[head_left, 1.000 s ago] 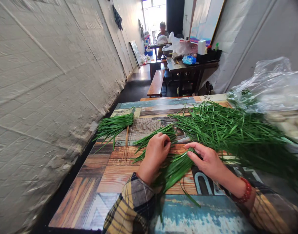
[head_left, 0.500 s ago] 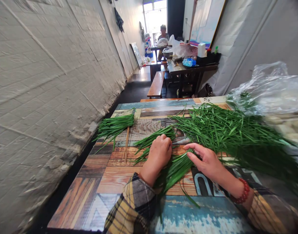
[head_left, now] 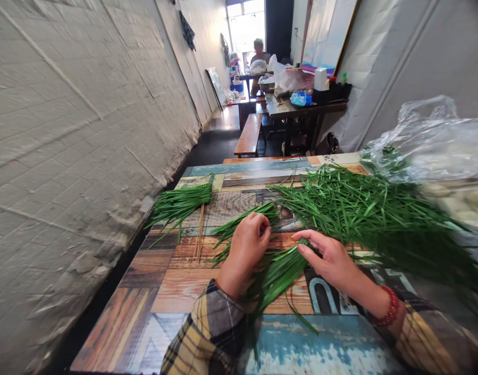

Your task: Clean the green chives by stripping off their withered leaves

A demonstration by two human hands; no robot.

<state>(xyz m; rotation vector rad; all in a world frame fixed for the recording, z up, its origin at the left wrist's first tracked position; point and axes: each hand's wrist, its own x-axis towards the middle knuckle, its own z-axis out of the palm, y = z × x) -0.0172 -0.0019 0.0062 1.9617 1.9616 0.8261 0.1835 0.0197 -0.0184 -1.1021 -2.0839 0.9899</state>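
Note:
My left hand (head_left: 249,240) is closed, its fingers curled in and its fingertips hidden. It sits over the table beside a small bunch of green chives (head_left: 258,214). My right hand (head_left: 330,255) has its thumb and fingers round the end of another bunch of chives (head_left: 283,276), whose leaves fan toward me. Two or three thin bamboo skewers (head_left: 200,234) stick out from a neat bunch of chives (head_left: 180,200) at the left. To the right spreads a large loose heap of chives (head_left: 348,203).
A clear plastic bag (head_left: 442,135) with pale contents stands at the right edge of the patchwork-patterned table (head_left: 172,291). A white brick-pattern wall (head_left: 66,156) runs along the left. Farther back are a wooden bench (head_left: 249,134), cluttered tables and a seated person (head_left: 259,50).
My left hand has shifted slightly to the left and its curled fingers have loosened a little. The right hand stays at the chive bunch. The whole view has shifted slightly.

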